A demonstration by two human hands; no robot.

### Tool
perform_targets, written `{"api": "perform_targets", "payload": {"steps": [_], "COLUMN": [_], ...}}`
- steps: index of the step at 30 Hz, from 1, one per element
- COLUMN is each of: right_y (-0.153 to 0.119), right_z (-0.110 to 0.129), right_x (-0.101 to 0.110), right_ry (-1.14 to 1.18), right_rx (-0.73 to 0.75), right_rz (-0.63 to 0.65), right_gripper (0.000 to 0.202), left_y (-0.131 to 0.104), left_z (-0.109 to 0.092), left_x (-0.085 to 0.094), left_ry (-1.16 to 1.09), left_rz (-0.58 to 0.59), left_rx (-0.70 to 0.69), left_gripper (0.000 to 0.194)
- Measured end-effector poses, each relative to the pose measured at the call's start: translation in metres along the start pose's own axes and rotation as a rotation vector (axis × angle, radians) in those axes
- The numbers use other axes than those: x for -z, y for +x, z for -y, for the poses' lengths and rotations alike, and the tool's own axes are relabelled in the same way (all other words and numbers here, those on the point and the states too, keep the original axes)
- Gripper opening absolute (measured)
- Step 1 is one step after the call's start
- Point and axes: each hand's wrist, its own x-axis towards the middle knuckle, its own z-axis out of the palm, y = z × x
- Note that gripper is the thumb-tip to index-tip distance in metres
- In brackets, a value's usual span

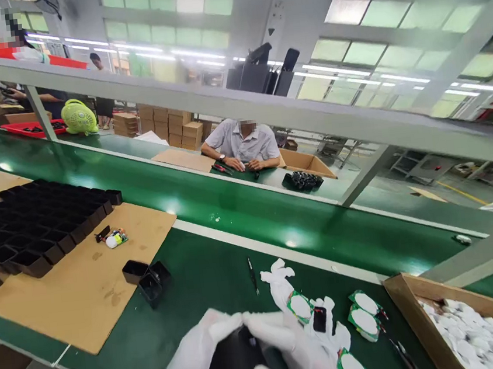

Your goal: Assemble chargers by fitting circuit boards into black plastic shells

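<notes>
My left hand point(188, 361), in a white glove, is closed around one side of a black plastic housing point(234, 359). My right hand point(301, 349), also gloved in white, grips the other side, with fingertips of both hands meeting over its top. What lies inside the housing is too dark to make out. Just beyond my hands are white gloves point(279, 284) with a small black part point(319, 319) on them. Green circuit boards point(364, 322) with white round pads lie to the right. Black tweezers point(252, 275) rest on the green bench, and black open boxes point(151, 282) stand to the left.
Many black boxes point(44, 229) stand in rows on cardboard point(82, 295) at left, beside a small circuit assembly point(115, 238). A carton point(413, 319) of white pieces is at right. Beyond the green belt point(231, 206), a co-worker point(242, 144) sits under a grey rail point(175, 92).
</notes>
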Motion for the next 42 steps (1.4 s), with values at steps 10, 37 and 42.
{"api": "perform_targets", "payload": {"steps": [10,37,42], "right_y": [0.059,0.061,0.061], "right_z": [-0.031,-0.058,-0.061], "right_x": [0.058,0.015,0.015], "right_ry": [0.125,0.429,0.303], "right_rx": [-0.212,-0.664,-0.622], "right_rz": [0.008,-0.078,-0.137], "right_gripper": [0.029,0.036,0.022], "left_y": [0.083,0.083,0.089], "left_z": [-0.019,-0.003,-0.006], "left_x": [0.016,0.005,0.012], "left_ry": [-0.1,-0.172,-0.329], "left_rz": [0.449,0.378,0.485], "left_rx": [-0.129,0.038,0.186], "left_gripper": [0.054,0.07,0.057]}}
